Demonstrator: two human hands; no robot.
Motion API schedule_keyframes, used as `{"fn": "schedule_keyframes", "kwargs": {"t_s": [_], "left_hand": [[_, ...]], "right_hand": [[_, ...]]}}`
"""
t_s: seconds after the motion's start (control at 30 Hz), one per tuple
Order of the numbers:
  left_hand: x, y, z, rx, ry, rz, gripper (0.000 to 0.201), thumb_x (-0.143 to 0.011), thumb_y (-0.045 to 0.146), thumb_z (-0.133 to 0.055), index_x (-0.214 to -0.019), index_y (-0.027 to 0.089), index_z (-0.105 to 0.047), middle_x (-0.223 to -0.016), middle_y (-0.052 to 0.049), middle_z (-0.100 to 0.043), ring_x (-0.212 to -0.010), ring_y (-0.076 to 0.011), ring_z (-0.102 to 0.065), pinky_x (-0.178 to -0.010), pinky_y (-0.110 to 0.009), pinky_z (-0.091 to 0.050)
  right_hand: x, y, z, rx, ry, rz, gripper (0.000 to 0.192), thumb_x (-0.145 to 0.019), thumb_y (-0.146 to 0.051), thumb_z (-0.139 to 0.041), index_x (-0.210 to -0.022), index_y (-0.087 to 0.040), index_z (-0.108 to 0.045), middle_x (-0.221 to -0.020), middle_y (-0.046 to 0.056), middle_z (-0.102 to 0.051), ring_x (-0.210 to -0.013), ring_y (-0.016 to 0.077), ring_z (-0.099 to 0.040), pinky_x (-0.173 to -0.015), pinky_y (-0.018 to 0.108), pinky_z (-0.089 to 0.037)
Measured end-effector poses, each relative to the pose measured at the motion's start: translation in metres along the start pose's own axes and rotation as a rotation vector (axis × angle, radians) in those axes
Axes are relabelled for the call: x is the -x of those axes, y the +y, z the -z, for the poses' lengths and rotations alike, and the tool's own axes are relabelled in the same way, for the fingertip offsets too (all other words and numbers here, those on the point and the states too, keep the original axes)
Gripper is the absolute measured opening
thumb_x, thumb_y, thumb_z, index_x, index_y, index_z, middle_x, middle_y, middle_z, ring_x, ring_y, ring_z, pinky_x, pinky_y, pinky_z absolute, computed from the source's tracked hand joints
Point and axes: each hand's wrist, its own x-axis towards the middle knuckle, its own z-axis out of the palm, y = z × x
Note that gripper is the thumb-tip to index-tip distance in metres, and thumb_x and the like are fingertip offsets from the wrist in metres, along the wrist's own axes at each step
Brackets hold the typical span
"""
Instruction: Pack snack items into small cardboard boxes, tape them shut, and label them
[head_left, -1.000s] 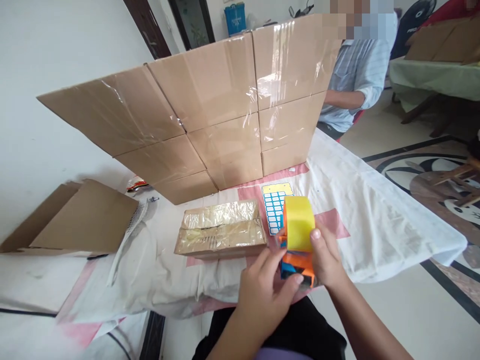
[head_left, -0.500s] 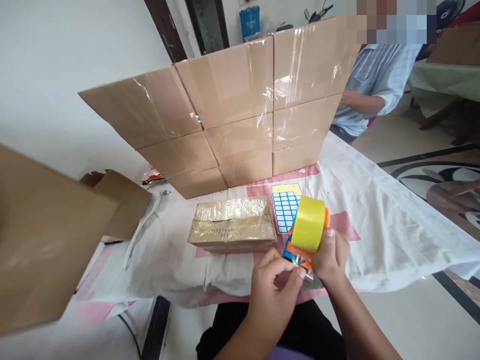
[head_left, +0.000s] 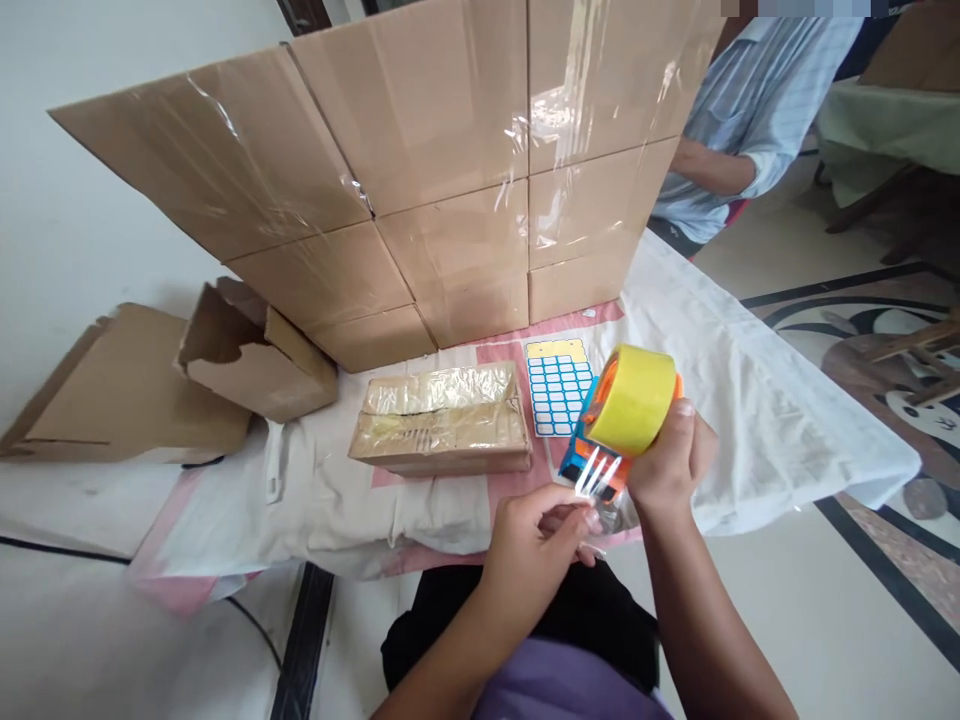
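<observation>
My right hand (head_left: 671, 455) is closed around a blue and orange tape dispenser (head_left: 574, 460) that carries a fat yellow roll of tape (head_left: 634, 400). Between thumb and fingers, my left hand (head_left: 540, 535) pinches the loose end of the clear tape (head_left: 598, 472), which runs short and taut from the dispenser. To the left of the dispenser lies a small cardboard box (head_left: 442, 425), its top covered in shiny tape. A sheet of blue-edged labels (head_left: 559, 395) rests on the cloth between that box and the dispenser.
A tall taped cardboard panel (head_left: 450, 150) stands across the back of the cloth-covered table (head_left: 712, 380). Open cardboard boxes (head_left: 259, 365) sit at the left, near a white strip-like object (head_left: 274, 465). Behind the panel at right is another person in a striped shirt (head_left: 776, 100).
A short length of tape now shows between my left fingers and the dispenser, as my left hand has drawn slightly away. The view has tipped downward; the cardboard piece close at left has moved away.
</observation>
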Motion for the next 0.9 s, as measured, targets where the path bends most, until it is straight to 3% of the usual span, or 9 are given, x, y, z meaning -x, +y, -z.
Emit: {"fn": "schedule_keyframes", "kwargs": {"t_s": [0.13, 0.27, 0.4, 0.63, 0.9], "left_hand": [[-0.003, -0.003, -0.001, -0.012, 0.004, 0.025, 0.016, -0.084, 0.030, -0.069, -0.087, 0.016, -0.074, -0.074, -0.005, -0.075, -0.053, -0.0135, -0.067, -0.052, -0.023, -0.054], [-0.002, -0.004, 0.000, -0.049, -0.004, 0.026, 0.017, -0.086, 0.032, -0.068, -0.086, 0.016, -0.073, -0.075, -0.005, -0.076, -0.055, -0.0136, -0.068, -0.055, -0.023, -0.055], [0.001, -0.007, 0.003, -0.050, -0.018, 0.039, 0.019, -0.089, 0.034, -0.066, -0.088, 0.017, -0.073, -0.075, -0.004, -0.076, -0.056, -0.0139, -0.068, -0.056, -0.023, -0.055], [0.003, -0.012, 0.010, -0.067, -0.036, 0.060, 0.017, -0.089, 0.033, -0.067, -0.087, 0.017, -0.074, -0.074, -0.003, -0.075, -0.057, -0.0127, -0.067, -0.059, -0.023, -0.054], [0.003, -0.010, 0.015, -0.071, -0.057, 0.085, 0.016, -0.090, 0.030, -0.064, -0.085, 0.016, -0.071, -0.073, -0.001, -0.073, -0.055, -0.0102, -0.063, -0.057, -0.021, -0.051]], "right_hand": [[0.000, -0.006, 0.001, -0.050, 0.082, -0.113, 0.053, -0.099, -0.054, -0.048, -0.056, -0.024, -0.040, -0.051, -0.001, -0.034, -0.046, 0.0149, -0.036, -0.043, 0.031, -0.026], [0.002, -0.013, 0.001, -0.088, 0.072, -0.194, 0.048, -0.099, -0.052, -0.048, -0.059, -0.025, -0.047, -0.052, 0.001, -0.037, -0.049, 0.0187, -0.044, -0.044, 0.033, -0.030], [0.004, -0.014, -0.001, -0.105, 0.055, -0.202, 0.048, -0.100, -0.051, -0.045, -0.061, -0.024, -0.047, -0.055, 0.001, -0.044, -0.048, 0.0170, -0.045, -0.044, 0.032, -0.033], [0.011, -0.012, -0.001, -0.076, 0.103, -0.201, 0.049, -0.101, -0.048, -0.046, -0.059, -0.024, -0.036, -0.054, -0.001, -0.033, -0.046, 0.0127, -0.035, -0.041, 0.029, -0.026], [0.012, -0.004, -0.006, -0.006, 0.038, -0.178, 0.052, -0.103, -0.053, -0.040, -0.061, -0.023, -0.034, -0.055, -0.001, -0.036, -0.046, 0.0124, -0.035, -0.042, 0.029, -0.028]]}}
